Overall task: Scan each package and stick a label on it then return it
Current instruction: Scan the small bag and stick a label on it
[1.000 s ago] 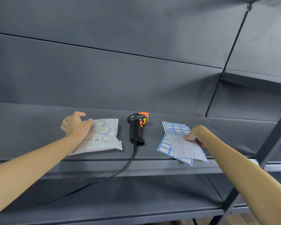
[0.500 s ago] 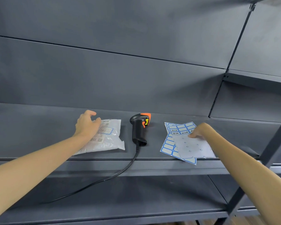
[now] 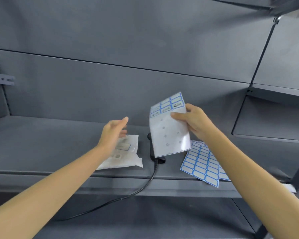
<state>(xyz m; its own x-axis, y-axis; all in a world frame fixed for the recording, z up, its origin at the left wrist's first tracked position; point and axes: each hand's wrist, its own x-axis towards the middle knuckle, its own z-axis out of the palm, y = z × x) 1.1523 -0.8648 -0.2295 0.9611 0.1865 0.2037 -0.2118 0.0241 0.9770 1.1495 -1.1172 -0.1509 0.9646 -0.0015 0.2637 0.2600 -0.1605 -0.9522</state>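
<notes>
Above the shelf's (image 3: 41, 144) front edge, my right hand (image 3: 195, 121) pinches a mostly peeled label sheet (image 3: 169, 133), lifted and hiding much of the scanner (image 3: 152, 152). My left hand (image 3: 113, 133) hovers spread wide over the white package (image 3: 126, 156), which lies near the front edge, already labelled. Fuller label sheets (image 3: 202, 163) lie rightward.

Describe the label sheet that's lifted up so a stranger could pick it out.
On the grey shelf, right of the white package, the right hand holds a sheet up in front of the scanner. Unlike the full sheets lying flat, it is mostly peeled, with blue labels only at its top.
</notes>
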